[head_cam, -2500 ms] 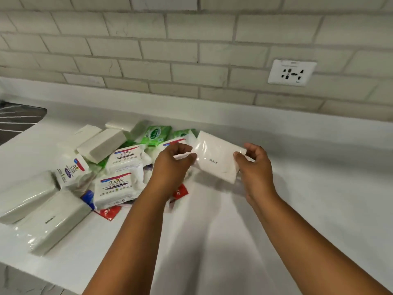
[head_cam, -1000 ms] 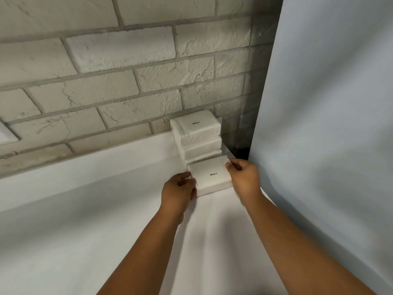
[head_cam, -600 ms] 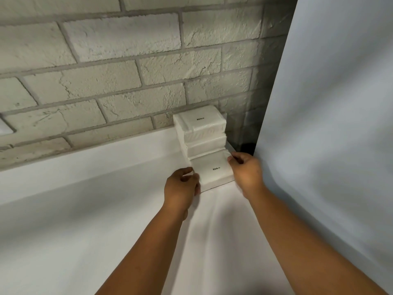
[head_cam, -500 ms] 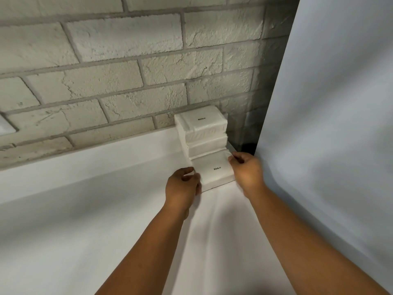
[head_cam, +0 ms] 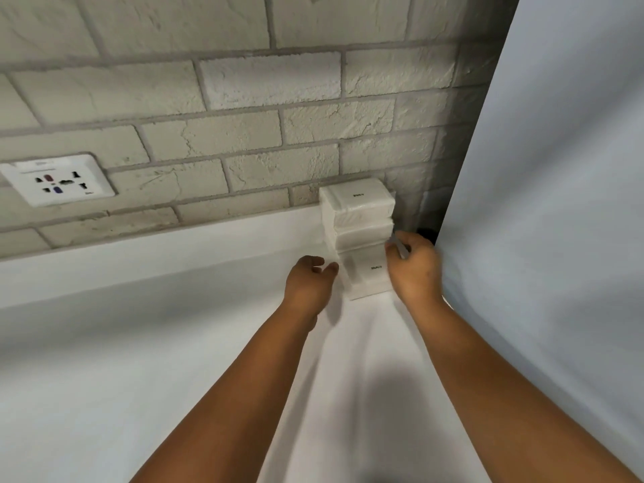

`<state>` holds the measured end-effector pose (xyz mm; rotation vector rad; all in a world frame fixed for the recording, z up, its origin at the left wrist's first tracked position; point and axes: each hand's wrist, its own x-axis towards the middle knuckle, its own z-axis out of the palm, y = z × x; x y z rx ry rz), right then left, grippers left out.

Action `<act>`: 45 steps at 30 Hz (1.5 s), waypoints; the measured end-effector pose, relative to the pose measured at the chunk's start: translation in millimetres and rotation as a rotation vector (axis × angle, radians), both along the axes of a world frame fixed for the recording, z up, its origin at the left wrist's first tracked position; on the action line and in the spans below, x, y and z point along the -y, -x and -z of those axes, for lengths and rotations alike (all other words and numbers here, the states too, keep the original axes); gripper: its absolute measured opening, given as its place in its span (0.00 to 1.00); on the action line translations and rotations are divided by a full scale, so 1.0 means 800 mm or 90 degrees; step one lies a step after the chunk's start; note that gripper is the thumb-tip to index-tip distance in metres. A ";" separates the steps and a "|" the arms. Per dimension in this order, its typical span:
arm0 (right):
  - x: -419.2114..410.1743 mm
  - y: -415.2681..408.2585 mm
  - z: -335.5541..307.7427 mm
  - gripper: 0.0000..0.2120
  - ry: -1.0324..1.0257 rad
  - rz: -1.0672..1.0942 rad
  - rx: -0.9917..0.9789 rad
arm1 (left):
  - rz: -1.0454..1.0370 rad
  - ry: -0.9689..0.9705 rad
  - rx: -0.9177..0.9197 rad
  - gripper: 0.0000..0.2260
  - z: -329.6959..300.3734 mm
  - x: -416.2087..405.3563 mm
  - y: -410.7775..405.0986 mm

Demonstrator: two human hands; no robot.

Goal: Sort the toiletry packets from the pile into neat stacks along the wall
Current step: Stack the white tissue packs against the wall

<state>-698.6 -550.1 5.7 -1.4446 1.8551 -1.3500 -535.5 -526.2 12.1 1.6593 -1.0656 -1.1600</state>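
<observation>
a white wall socket (head_cam: 57, 179) sits in the brick wall (head_cam: 244, 109) at far left, above the white counter (head_cam: 104, 343). the left hand (head_cam: 308, 284) hovers with loosely curled fingers just beside the front white packet (head_cam: 366, 275), holding nothing. the right hand (head_cam: 414, 266) grips that packet's right edge; it lies on the counter against a stack of white packets (head_cam: 359, 212) in the corner by the wall.

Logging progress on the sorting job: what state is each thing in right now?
Stack of white wrapped packets: upright in the corner, against the brick wall.
Front white packet with small black print: flat on the counter, touching the stack's front.
Left hand: fingers loosely curled, beside the front packet, holding nothing.
Right hand: fingers curled at the packet's right edge.
White wall socket: nothing plugged in.
</observation>
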 end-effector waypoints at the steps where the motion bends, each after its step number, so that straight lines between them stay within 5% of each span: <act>1: -0.008 -0.010 -0.008 0.15 0.021 -0.007 -0.010 | -0.003 0.011 0.010 0.18 -0.009 -0.006 -0.006; 13: -0.109 -0.184 -0.057 0.16 -0.009 -0.295 0.066 | -0.170 0.155 0.061 0.10 -0.067 -0.131 -0.157; 27: -0.241 -0.485 -0.054 0.14 -0.079 -0.557 0.084 | -0.434 0.148 0.110 0.04 -0.065 -0.327 -0.468; 45: -0.364 -0.870 -0.042 0.14 -0.139 -0.716 -0.010 | -0.578 -0.019 0.272 0.22 -0.043 -0.518 -0.871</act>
